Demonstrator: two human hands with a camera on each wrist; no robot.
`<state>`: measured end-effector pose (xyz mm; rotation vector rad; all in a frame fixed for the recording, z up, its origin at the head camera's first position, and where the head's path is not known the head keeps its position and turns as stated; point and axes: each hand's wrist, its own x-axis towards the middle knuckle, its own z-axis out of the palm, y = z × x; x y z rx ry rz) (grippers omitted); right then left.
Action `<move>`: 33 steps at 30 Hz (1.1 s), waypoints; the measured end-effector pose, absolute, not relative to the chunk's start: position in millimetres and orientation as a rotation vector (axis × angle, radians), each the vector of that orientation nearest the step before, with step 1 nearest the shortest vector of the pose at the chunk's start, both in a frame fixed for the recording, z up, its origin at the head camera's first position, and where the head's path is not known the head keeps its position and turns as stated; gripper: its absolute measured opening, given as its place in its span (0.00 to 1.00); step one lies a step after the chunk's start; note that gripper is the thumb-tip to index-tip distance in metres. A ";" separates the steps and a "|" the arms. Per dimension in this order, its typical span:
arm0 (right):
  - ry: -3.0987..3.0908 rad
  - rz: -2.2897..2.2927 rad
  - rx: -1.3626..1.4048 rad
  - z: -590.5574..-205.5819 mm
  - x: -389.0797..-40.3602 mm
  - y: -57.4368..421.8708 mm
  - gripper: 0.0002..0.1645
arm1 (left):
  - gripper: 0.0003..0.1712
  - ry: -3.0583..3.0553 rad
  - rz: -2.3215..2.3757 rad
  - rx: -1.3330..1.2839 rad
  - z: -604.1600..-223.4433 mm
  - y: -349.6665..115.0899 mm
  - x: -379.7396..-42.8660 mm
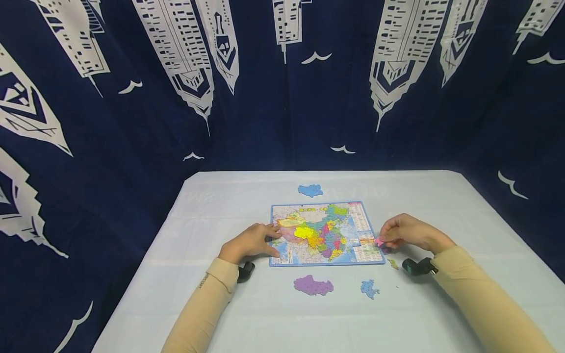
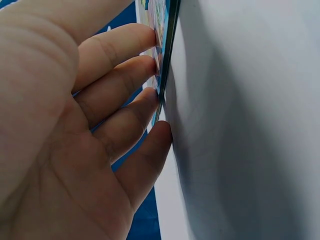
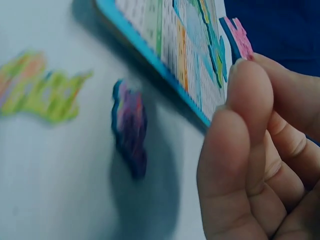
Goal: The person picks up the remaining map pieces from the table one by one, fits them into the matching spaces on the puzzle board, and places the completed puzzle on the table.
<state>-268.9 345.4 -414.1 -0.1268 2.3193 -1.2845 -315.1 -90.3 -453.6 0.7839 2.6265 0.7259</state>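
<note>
A map puzzle board with a blue rim lies on the white table. My left hand rests on its left edge, and the left wrist view shows the fingertips touching that edge. Near the board's right edge, my right hand pinches a small pink puzzle piece between thumb and fingers. Below that hand lie a purple piece and a yellow-green piece, both blurred in the right wrist view.
A blue piece lies beyond the board. In front of it are a larger purple piece and a small blue piece. A dark blue curtain with white building prints hangs behind the table.
</note>
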 end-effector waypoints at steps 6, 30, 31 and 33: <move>2.308 -1.308 -0.147 -414.1 -276.3 335.0 0.09 | 0.38 2.621 0.722 0.788 -452.7 -89.8 -314.3; 2.309 -1.361 -0.125 -411.6 -299.2 312.6 0.07 | 0.37 2.616 0.751 0.782 -449.4 -89.8 -312.2; 2.307 -1.366 -0.121 -411.8 -300.0 311.7 0.07 | 0.37 2.615 0.756 0.783 -449.2 -89.9 -312.1; 2.302 -1.377 -0.120 -412.0 -301.5 309.8 0.07 | 0.37 2.613 0.763 0.781 -448.6 -90.1 -312.1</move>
